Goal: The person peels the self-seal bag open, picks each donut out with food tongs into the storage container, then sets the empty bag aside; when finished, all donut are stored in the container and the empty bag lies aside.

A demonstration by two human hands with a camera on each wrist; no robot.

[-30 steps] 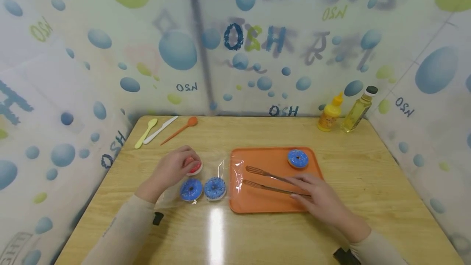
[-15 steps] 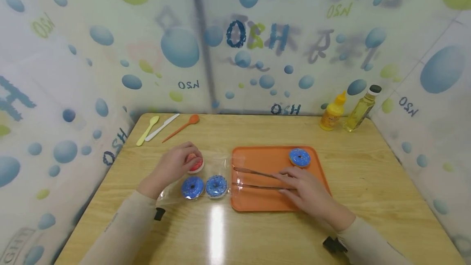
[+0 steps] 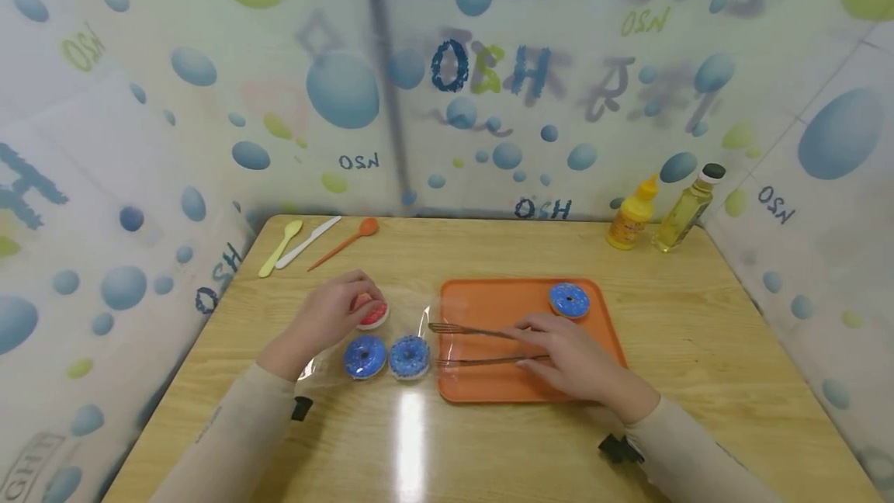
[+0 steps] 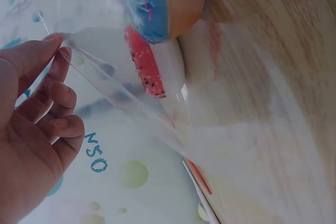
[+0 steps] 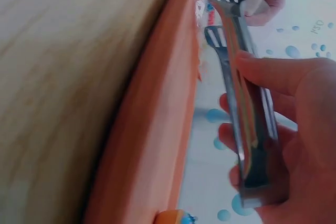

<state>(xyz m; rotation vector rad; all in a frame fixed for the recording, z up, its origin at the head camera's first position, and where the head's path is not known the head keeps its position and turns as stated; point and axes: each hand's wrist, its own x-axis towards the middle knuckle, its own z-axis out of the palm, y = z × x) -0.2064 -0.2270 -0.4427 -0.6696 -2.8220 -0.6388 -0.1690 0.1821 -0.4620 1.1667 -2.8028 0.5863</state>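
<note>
My left hand pinches the edge of a clear plastic bag between thumb and finger, lifting it. At the bag are a red-iced toy doughnut, partly behind that hand, a blue doughnut and a speckled blue doughnut. My right hand grips metal tongs over the orange tray. The tongs' slotted tips stand apart and point left at the bag, with nothing between them. Another blue doughnut lies on the tray's back right.
At the back left lie a yellow spoon, a white knife and an orange spoon. A yellow squeeze bottle and an oil bottle stand at the back right. Printed walls border the wooden table.
My right hand has moved left with the tongs, bringing their tips from over the tray to the bag beside the speckled blue doughnut. My left hand stays at the bag.
</note>
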